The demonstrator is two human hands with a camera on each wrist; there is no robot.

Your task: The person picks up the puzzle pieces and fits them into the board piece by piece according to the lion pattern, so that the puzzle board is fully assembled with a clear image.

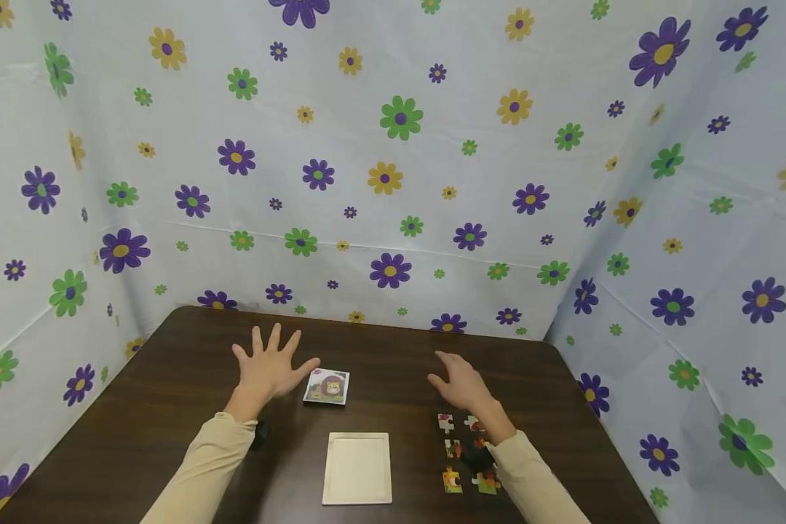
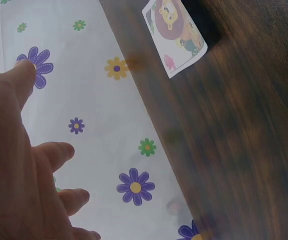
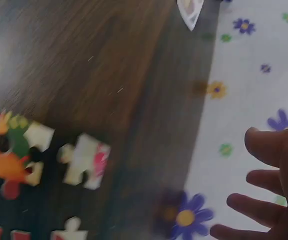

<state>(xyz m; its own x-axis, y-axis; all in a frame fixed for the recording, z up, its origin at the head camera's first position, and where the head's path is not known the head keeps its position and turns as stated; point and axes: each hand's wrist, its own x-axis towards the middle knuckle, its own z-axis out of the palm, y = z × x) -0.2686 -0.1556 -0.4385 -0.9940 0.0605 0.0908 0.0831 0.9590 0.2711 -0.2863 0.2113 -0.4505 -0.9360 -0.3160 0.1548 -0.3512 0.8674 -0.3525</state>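
My left hand [image 1: 266,371] hovers above the dark table with its fingers spread wide, nothing in it. Just right of its thumb lies a square picture card [image 1: 327,386] showing a lion. My right hand [image 1: 463,384] is held out over the table too, fingers extended and holding nothing. Several loose jigsaw pieces [image 1: 453,480] lie below and beside the right wrist, partly hidden by the forearm. In the right wrist view, a white-and-pink jigsaw piece [image 3: 88,161] sits beside an orange and green one [image 3: 19,150]. A pale square wooden tray [image 1: 357,469] rests between the forearms.
The brown table [image 1: 380,349] ends at a white cloth backdrop [image 1: 340,240] printed with purple, green and yellow flowers. The cloth rises behind the table and along both sides. A dark wrist camera [image 1: 478,457] sits on the right wrist, above the pieces.
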